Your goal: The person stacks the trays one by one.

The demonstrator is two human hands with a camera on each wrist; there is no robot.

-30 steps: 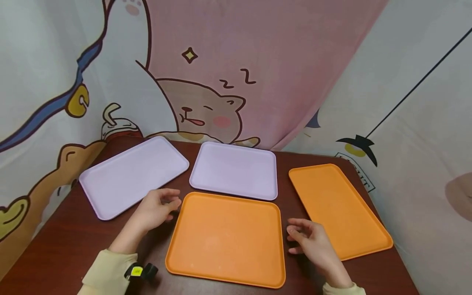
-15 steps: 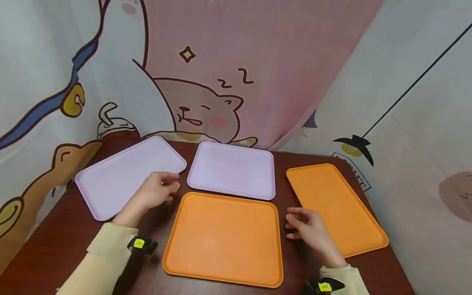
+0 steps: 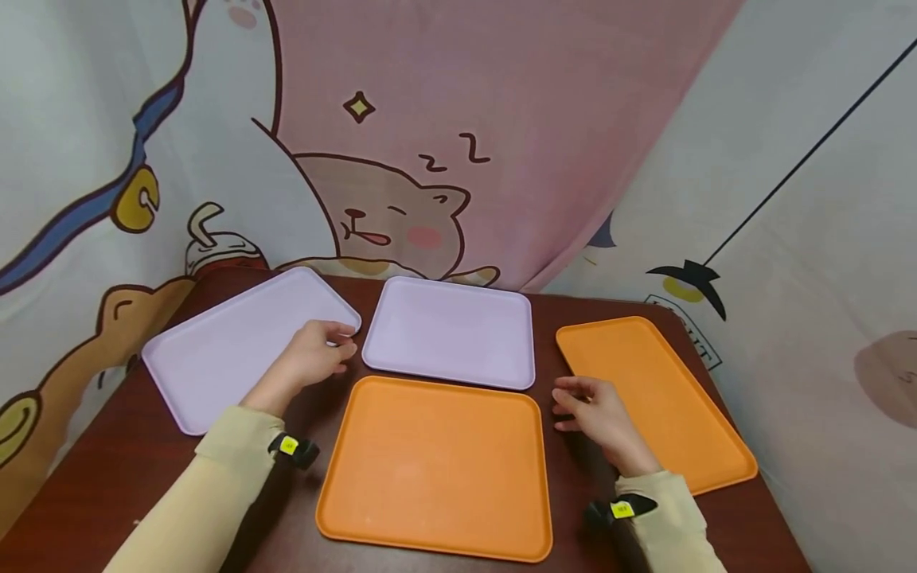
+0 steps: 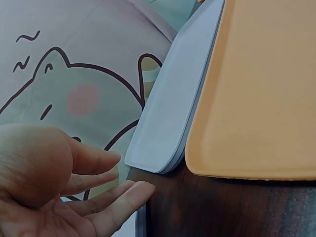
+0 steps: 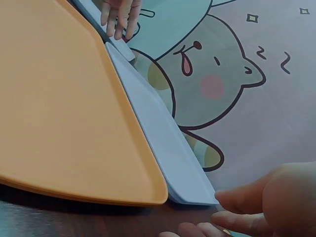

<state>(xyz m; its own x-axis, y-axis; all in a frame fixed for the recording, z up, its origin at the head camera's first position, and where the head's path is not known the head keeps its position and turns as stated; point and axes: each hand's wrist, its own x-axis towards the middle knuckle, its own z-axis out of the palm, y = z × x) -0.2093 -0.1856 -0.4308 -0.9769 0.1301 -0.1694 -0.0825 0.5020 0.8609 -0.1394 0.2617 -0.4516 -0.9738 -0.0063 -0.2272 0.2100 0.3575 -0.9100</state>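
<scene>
Two lilac trays and two orange trays lie flat on a dark brown table [image 3: 93, 485]. My left hand [image 3: 311, 354] hovers by the right end of the angled left lilac tray [image 3: 236, 342], its fingers loosely bent with nothing between them. Straight ahead is the other lilac tray [image 3: 450, 333], with the front orange tray [image 3: 435, 469] nearer me. Between that front tray and the slanted right orange tray [image 3: 659, 398], my right hand [image 3: 595, 410] hangs over the table, holding nothing. In the left wrist view, thumb and fingers are apart; the right wrist view partly cuts off the right fingers.
A cloth curtain [image 3: 559, 95] printed with cartoon animals rises behind the table and along both sides. Black straps with yellow labels sit around both wrists, over pale yellow sleeves [image 3: 208, 493]. A narrow strip of table separates the trays.
Both hands have moved forward, away from me; the left has gone from beside the front orange tray to the left lilac tray's end. The trays have stayed put, and the view has shifted slightly.
</scene>
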